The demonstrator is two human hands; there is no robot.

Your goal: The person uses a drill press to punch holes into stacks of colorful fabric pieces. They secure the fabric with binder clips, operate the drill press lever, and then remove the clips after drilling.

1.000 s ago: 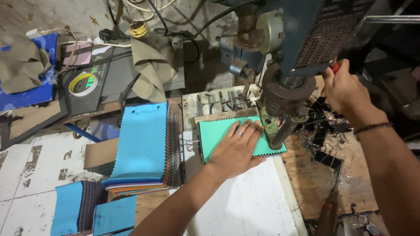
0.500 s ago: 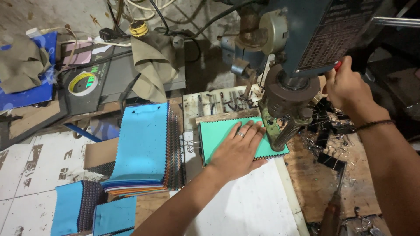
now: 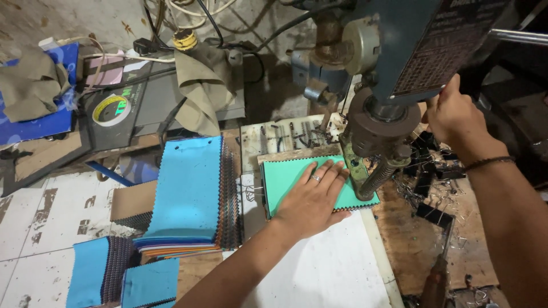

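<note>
My left hand point(image 3: 313, 197) lies flat, fingers together, on a green stack of fabric swatches point(image 3: 283, 178) with zigzag edges, pinning it to the drill press table point(image 3: 268, 140). The drill press head point(image 3: 383, 122) hangs over the stack's right end, its spindle point(image 3: 374, 181) down at the swatch corner. My right hand point(image 3: 455, 114) is up at the right side of the machine, fingers curled around its feed handle, which is mostly hidden behind the housing.
A tall pile of blue-topped swatch stacks point(image 3: 188, 191) sits left of the press, with more blue stacks point(image 3: 114, 276) in front. A tape roll point(image 3: 111, 109), rags point(image 3: 202, 80) and cables lie at the back. Black binder clips point(image 3: 428, 177) litter the right side. White board point(image 3: 325, 268) lies below my hand.
My right hand has moved up and back along the machine's side on the handle. My left hand stays pressed on the green swatches.
</note>
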